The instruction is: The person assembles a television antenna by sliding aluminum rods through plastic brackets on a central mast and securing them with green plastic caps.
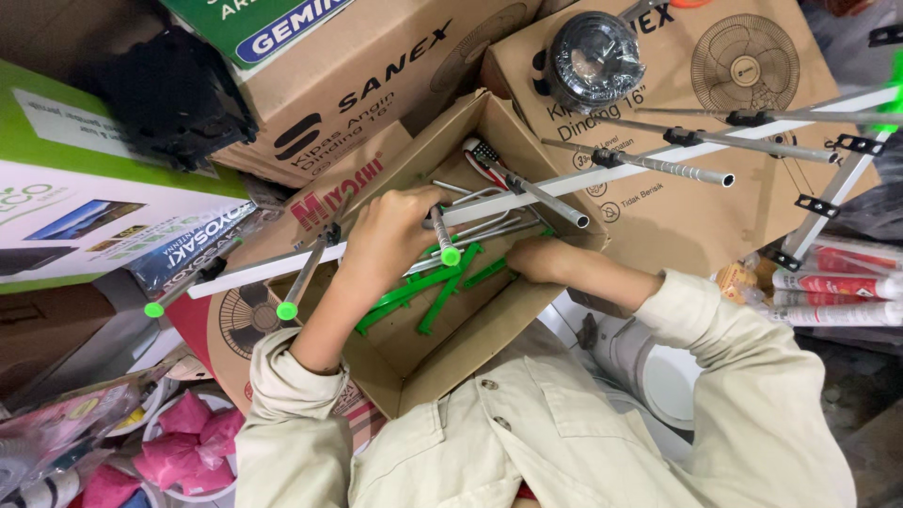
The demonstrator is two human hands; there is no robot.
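Two hands steady a rod antenna (pixel 564 179) over an open cardboard box (pixel 442 376).
Left hand (pixel 395 235) closed around its stiff, light central bar; right hand (pixel 536 259) reaches beneath, grip unclear. Thin rods likely bend easily.

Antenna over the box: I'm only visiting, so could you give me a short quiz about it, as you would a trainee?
1. True or false: the left hand holds the antenna.
2. What colour are the caps on the rod tips?
3. Where is the right hand: A, inside the open cardboard box, or B, outside it?
Key: 1 true; 2 green; 3 A.
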